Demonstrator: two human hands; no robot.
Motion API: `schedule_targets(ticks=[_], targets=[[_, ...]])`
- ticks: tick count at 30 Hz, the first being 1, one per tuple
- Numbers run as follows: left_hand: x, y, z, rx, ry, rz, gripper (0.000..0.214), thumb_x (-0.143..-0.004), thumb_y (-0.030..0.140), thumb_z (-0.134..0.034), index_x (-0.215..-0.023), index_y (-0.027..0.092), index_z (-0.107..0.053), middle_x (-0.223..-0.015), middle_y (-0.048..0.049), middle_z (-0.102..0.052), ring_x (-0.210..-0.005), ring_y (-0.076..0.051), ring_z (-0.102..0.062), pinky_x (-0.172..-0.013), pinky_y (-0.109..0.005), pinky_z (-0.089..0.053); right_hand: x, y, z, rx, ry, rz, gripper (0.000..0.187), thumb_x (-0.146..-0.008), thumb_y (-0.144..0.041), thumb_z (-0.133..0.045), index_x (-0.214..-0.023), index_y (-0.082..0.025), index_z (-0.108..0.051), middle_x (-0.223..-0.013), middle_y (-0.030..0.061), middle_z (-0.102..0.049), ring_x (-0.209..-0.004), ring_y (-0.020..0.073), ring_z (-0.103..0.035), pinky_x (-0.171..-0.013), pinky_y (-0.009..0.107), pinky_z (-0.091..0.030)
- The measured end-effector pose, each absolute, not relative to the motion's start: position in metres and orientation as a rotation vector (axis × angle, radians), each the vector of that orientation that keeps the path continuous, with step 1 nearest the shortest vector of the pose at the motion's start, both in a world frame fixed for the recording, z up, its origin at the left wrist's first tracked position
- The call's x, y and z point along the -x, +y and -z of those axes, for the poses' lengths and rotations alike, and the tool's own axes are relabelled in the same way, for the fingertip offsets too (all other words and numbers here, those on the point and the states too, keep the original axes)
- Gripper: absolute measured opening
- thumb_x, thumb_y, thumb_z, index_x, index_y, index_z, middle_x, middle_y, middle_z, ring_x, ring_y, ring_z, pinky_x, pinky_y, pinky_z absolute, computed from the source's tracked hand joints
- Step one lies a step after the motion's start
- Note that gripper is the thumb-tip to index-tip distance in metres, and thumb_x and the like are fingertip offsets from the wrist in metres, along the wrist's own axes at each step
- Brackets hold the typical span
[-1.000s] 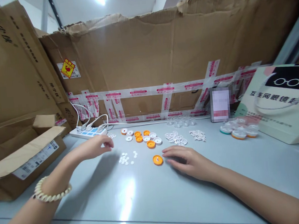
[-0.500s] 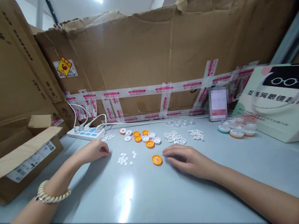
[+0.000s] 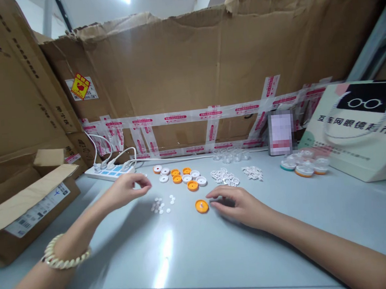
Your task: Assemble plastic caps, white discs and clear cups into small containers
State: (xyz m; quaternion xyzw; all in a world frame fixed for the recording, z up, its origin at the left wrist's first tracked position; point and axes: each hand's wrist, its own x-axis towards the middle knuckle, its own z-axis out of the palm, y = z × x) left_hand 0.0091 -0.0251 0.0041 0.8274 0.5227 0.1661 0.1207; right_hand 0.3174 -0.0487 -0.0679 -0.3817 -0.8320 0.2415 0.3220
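Note:
An orange round cap with a small white peg at its centre lies on the table. Just to its right rests my right hand, thumb and fingers apart and nothing visible between them. My left hand is raised over the table by the power strip, fingertips and thumb drawn together in a pinch; whatever they hold, if anything, cannot be made out. Small white discs are scattered below and right of that hand. Farther back sits a group of orange caps and white caps.
White openwork pieces and small white parts lie in piles behind my right hand. Clear cups stand at the back. Capped clear containers sit near a paper bag. A power strip and cardboard box are left.
My left hand has lifted and moved right, away from the white rings beside the power strip, which it now mostly covers. My right hand stays beside the orange cap.

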Motion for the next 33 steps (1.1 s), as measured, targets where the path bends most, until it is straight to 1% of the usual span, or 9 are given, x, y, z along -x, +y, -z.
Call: schedule_targets(ticks=[3, 5, 8, 11, 15, 20, 24, 28, 33], targets=[[-0.049, -0.032, 0.007, -2.566, 1.239, -0.591, 0.014, -0.078, 0.023, -0.051, -0.075, 0.016, -0.063, -0.074, -0.0018, -0.067, -0.069, -0.013, -0.059, -0.066, -0.022, -0.043, -0.307, -0.046, 0.071, 1.054, -2.143, -0.669, 0.03, -0.074, -0.031, -0.062, -0.102, -0.02, -0.061, -0.103, 0.0076, -0.064, -0.091, 0.02, -0.061, -0.082, 0.036, -0.049], [-0.073, -0.034, 0.018, -2.644, 1.106, -0.608, 0.013, -0.08, 0.019, -0.051, -0.076, 0.016, -0.063, -0.077, -0.0029, -0.067, -0.071, -0.013, -0.059, -0.069, -0.024, -0.044, -0.302, -0.045, 0.073, 1.049, -2.126, -0.749, 0.036, -0.07, -0.029, -0.065, -0.103, -0.019, -0.057, -0.106, 0.0084, -0.062, -0.094, 0.0204, -0.06, -0.086, 0.037, -0.048], [-0.095, -0.033, 0.033, -2.721, 0.972, -0.687, 0.01, -0.08, 0.015, -0.053, -0.076, 0.016, -0.062, -0.076, -0.0025, -0.067, -0.071, -0.013, -0.059, -0.068, -0.024, -0.043, -0.297, -0.044, 0.076, 0.983, -2.089, -0.868, 0.031, -0.073, -0.024, -0.061, -0.102, -0.019, -0.053, -0.103, 0.0071, -0.062, -0.095, 0.0183, -0.06, -0.088, 0.035, -0.047], [-0.103, -0.03, 0.042, -2.763, 0.979, -0.733, 0.008, -0.079, 0.012, -0.055, -0.075, 0.015, -0.061, -0.075, -0.0022, -0.066, -0.07, -0.014, -0.058, -0.066, -0.023, -0.043, -0.294, -0.041, 0.078, 0.932, -2.071, -0.878, 0.028, -0.076, -0.025, -0.059, -0.102, -0.02, -0.049, -0.098, 0.0049, -0.063, -0.092, 0.0167, -0.06, -0.086, 0.034, -0.047], [-0.105, -0.028, 0.051, -2.752, 1.116, -0.711, 0.008, -0.078, 0.01, -0.056, -0.076, 0.016, -0.06, -0.076, -0.0019, -0.065, -0.072, -0.015, -0.058, -0.067, -0.024, -0.043, -0.291, -0.035, 0.08, 0.915, -2.058, -0.915, 0.031, -0.075, -0.022, -0.06, -0.103, -0.021, -0.048, -0.099, 0.0043, -0.064, -0.094, 0.0161, -0.06, -0.088, 0.034, -0.046], [-0.104, -0.025, 0.059, -2.794, 1.1, -0.681, 0.008, -0.079, 0.011, -0.056, -0.077, 0.017, -0.061, -0.077, -0.0013, -0.066, -0.071, -0.014, -0.059, -0.067, -0.026, -0.041, -0.29, -0.034, 0.08, 0.915, -2.027, -0.954, 0.032, -0.075, -0.018, -0.061, -0.104, -0.021, -0.047, -0.097, 0.0036, -0.065, -0.095, 0.0162, -0.06, -0.089, 0.036, -0.046], [-0.103, -0.023, 0.059, -2.861, 1.036, -0.655, 0.009, -0.081, 0.011, -0.054, -0.079, 0.018, -0.061, -0.081, -0.0013, -0.068, -0.076, -0.015, -0.06, -0.069, -0.027, -0.038, -0.291, -0.036, 0.079, 0.908, -2.021, -0.96, 0.033, -0.076, -0.018, -0.062, -0.105, -0.021, -0.047, -0.096, 0.0038, -0.065, -0.093, 0.0159, -0.061, -0.089, 0.036, -0.046], [-0.099, -0.023, 0.06, -2.945, 0.908, -0.67, 0.014, -0.085, 0.013, -0.051, -0.08, 0.018, -0.063, -0.082, -0.0004, -0.069, -0.079, -0.013, -0.062, -0.072, -0.028, -0.036, -0.291, -0.036, 0.08, 0.94, -2.01, -0.958, 0.035, -0.075, -0.022, -0.063, -0.106, -0.021, -0.048, -0.096, 0.0044, -0.065, -0.093, 0.0166, -0.061, -0.09, 0.037, -0.047], [-0.093, -0.025, 0.059, -3.047, 0.768, -0.682, 0.022, -0.089, 0.015, -0.045, -0.086, 0.022, -0.066, -0.084, 0.0008, -0.071, -0.076, -0.012, -0.064, -0.073, -0.028, -0.036, -0.291, -0.035, 0.081, 0.953, -2.026, -0.926, 0.033, -0.074, -0.02, -0.063, -0.104, -0.019, -0.05, -0.099, 0.006, -0.063, -0.095, 0.017, -0.061, -0.09, 0.037, -0.047]])
